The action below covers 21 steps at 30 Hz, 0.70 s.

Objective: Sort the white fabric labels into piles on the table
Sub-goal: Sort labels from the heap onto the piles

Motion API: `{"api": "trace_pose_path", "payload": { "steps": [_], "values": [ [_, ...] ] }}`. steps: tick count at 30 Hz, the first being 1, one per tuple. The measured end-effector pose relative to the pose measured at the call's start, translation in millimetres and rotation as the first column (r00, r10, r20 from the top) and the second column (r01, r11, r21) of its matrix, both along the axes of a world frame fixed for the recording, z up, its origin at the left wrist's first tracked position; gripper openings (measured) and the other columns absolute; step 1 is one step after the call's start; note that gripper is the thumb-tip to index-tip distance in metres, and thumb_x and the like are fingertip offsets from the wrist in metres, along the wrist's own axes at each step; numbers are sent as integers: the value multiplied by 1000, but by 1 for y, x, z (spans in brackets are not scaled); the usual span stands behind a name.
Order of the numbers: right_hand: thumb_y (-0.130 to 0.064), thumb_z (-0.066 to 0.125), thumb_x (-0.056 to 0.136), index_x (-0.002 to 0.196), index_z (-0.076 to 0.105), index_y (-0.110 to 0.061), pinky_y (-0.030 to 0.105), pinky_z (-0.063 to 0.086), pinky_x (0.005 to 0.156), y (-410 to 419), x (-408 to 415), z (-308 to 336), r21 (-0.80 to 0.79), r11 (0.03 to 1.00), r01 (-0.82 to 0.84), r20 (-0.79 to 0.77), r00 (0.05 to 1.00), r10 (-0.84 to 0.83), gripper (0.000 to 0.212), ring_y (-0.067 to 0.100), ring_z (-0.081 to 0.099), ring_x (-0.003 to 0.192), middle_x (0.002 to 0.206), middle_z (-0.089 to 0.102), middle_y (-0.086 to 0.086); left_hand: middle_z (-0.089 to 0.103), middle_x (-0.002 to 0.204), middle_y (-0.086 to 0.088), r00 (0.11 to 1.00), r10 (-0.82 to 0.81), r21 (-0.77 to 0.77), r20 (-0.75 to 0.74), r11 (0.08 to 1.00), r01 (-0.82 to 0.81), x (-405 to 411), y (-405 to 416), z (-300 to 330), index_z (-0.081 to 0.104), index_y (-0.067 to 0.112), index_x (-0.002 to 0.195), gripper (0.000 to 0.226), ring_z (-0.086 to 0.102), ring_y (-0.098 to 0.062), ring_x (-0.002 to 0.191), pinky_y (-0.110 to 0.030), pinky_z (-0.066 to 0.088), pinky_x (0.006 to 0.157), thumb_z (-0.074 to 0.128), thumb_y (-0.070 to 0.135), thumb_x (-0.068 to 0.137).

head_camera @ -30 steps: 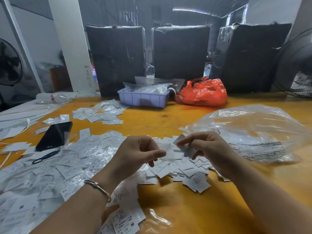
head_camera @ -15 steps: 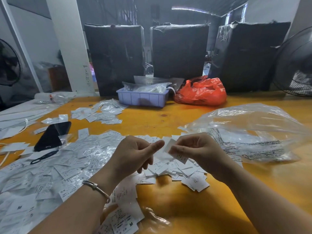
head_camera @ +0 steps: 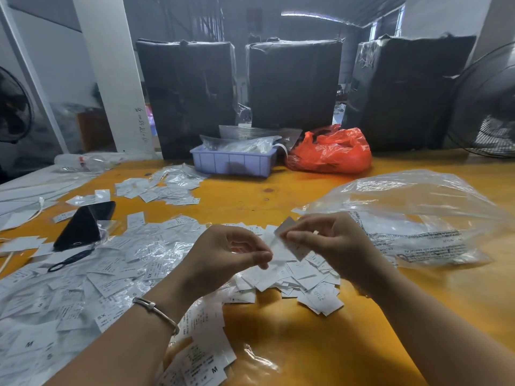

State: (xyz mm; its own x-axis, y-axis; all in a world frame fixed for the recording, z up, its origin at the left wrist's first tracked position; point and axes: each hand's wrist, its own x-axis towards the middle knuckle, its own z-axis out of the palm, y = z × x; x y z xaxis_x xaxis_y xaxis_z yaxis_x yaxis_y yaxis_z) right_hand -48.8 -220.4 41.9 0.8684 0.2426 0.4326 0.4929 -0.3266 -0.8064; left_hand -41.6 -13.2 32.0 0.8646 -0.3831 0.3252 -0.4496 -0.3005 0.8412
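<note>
White labels (head_camera: 289, 277) with black print; yellow-orange table (head_camera: 306, 344); lavender tray (head_camera: 232, 164); red-orange bag (head_camera: 331, 151); black phone (head_camera: 83, 225).

"SX" is printed on one white label (head_camera: 149, 275) in the left spread, and again on another label (head_camera: 101, 317) nearer the front edge. "M" is printed on a label (head_camera: 29, 344) at the lower left, and on the label (head_camera: 214, 369) lying at the bottom centre. An "S" is seen on a label (head_camera: 49, 356) near the lower left. Black printed lines on the clear plastic bag (head_camera: 418, 238) and handwritten marks on the white pillar (head_camera: 138, 126) are too small to be read.
</note>
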Motion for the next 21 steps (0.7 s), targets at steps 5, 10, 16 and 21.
{"api": "trace_pose_path", "payload": {
  "steps": [5, 10, 16, 21],
  "values": [
    [17, 59, 76, 111, 67, -22, 19, 48, 55, -7, 1, 4, 316, 949, 16, 50, 998, -33, 54, 14, 60, 67, 78, 71, -2, 75, 76, -3, 997, 35, -56, 70, 998, -31, -1, 1, 0, 74, 8, 77, 19, 72, -17, 77, -26, 57, 78, 79, 24, 69],
    [12, 70, 74, 129, 53, -20, 27, 54, 58, -5, -4, 7, 363, 930, -53, 118, 993, 10, 66, 18, 63, 65, 77, 63, 11, 74, 75, 2, 985, 79, -40, 157, 997, -73, 0, 2, 0, 74, 16, 72, 17, 70, -11, 76, -21, 56, 76, 79, 31, 67],
    [1, 69, 81, 136, 46, -30, 26, 59, 60, 3, -11, 7, 182, 979, 89, 250, 959, -133, 68, 14, 69, 74, 80, 67, 6, 71, 71, 5, 973, 118, -29, 198, 993, -115, 0, 3, 1, 68, 24, 66, 19, 68, -11, 72, -21, 56, 75, 80, 39, 64],
    [3, 67, 81, 140, 43, -28, 24, 59, 64, 4, -12, 6, 218, 969, 112, 270, 948, -170, 71, 10, 70, 82, 88, 68, -2, 70, 71, 8, 965, 114, -23, 236, 993, -112, 0, 2, 2, 66, 27, 66, 20, 67, -9, 72, -17, 54, 76, 78, 42, 65]
  ]
}}
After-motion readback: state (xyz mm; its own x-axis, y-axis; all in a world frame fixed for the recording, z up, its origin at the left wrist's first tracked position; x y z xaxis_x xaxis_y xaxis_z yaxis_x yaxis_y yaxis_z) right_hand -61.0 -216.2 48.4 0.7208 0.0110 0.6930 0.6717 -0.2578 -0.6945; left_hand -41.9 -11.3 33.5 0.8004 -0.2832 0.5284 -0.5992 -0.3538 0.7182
